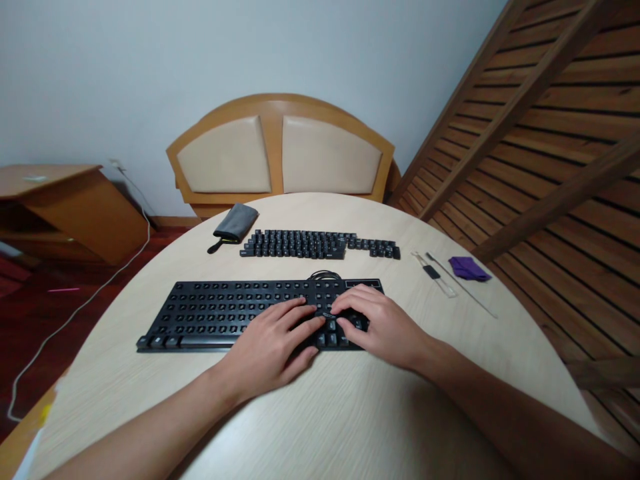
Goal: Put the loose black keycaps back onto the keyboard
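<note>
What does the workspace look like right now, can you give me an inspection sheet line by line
Surface: round light wood-grain table, no spills seen.
Job's things: black keyboard with most keycaps off; removed keycaps laid in rows behind it.
Clutter: grey pouch at the back left; purple cloth, a small tool and a thin rod on the right.
Grips: left hand and right hand rest on the keyboard's right end, fingers on the keys, holding nothing.
Cables: keyboard cable loop behind the keyboard; white cord across the floor.
Surroundings: padded wooden chair, wooden cabinet, slatted wooden frame.
</note>
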`<state>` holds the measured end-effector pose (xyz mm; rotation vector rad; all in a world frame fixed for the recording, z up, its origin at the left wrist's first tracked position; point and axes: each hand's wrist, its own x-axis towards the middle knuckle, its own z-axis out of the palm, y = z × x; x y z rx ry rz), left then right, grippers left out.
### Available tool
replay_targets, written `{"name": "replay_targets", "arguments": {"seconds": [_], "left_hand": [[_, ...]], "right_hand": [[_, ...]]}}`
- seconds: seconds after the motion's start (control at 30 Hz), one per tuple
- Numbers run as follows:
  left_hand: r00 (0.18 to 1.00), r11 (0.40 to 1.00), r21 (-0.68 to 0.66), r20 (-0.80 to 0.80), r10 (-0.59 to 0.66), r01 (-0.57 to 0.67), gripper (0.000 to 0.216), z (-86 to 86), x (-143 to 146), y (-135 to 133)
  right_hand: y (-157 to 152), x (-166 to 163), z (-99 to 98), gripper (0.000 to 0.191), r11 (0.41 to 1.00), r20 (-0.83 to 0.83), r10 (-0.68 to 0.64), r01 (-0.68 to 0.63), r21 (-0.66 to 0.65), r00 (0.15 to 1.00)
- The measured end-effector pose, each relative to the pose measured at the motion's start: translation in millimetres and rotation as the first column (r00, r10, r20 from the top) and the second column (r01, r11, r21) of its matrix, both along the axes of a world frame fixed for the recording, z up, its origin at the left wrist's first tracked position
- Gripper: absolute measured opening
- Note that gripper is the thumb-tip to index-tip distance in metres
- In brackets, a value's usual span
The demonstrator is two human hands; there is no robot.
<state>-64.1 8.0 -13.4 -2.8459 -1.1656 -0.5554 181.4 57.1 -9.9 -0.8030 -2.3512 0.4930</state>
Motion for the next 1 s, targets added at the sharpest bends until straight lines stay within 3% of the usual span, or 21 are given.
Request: {"name": "replay_targets", "arguments": {"seconds": [0.67,1.0], "left_hand": [[0.998,0.994,-0.113,-0.069,-0.015,0.007,0.052,2.6,-1.7,-1.8],[0.999,0.993,-0.119,-0.040,-0.018,0.013,0.047,3.6,0.7,0.8]], "right_hand": [[3.2,2.4,-2.4,0.008,0.996,0.099,0.013,-0.005,-0.087,0.995],[4.8,1.2,-5.1,0.004,0.998,0.101,0.000,0.006,-0.061,0.995]]}}
